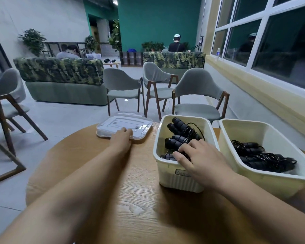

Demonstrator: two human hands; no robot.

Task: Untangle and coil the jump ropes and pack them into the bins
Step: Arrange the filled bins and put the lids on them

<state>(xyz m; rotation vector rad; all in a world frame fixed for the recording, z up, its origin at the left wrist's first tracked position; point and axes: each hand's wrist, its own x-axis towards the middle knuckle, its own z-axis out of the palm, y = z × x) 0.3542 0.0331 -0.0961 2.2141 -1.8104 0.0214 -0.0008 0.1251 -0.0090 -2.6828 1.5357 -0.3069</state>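
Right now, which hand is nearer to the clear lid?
Left. The left hand touches the near edge of the clear lid; the right hand is off to its right, on the jump ropes inside the left bin.

Wood grain runs right across the surface, matt and lightly textured. The left bin and right bin are cream plastic, smooth-rimmed, the left one ribbed down its wall. The jump ropes show black glossy cord and ridged handles. The lid is clear, shiny plastic.
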